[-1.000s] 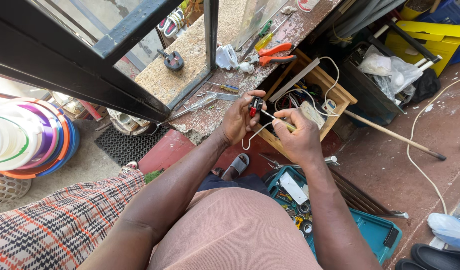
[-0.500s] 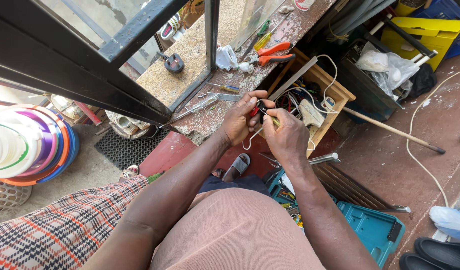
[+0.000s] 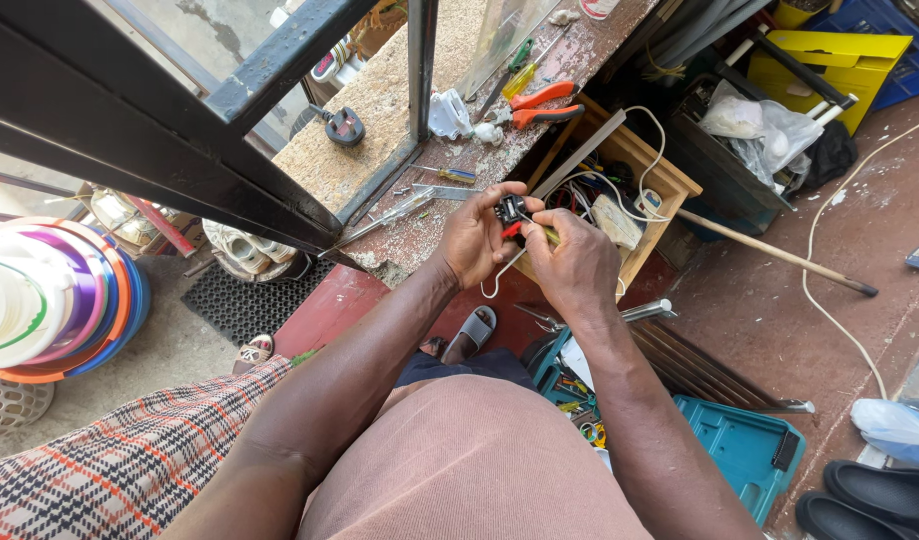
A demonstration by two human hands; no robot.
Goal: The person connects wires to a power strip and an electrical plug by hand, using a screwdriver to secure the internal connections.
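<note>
now both hands are meeting over the near edge of the ledge, working on a small black plug. the left hand is curling closed around the plug, pinching it from the left, while the right hand is closing on a red-and-yellow tool, probably a small screwdriver, whose tip is pressing into the plug. a white wire is looping down from the plug between the wrists.

the plug is looking light, hard and rigid, likely smooth plastic, so it is probably needing a firm pinch on its flat sides to stop it turning under the tool. the wire is looking thin and limp, giving no support; holding it by the wire would probably strain the joint.

the ledge is running from near left to far right, rough, stained and chipped, with bits of tools lying on it: orange pliers far off, a green screwdriver beyond them, a crumpled white wrapper and another black plug on the gritty slab to the left. a black window frame is standing at the far side. a wooden crate of cables is sitting just right of the hands, a teal case lying open near the right, and stacked plastic basins are sitting far left, on the ground below. the red floor is dusty.
</note>
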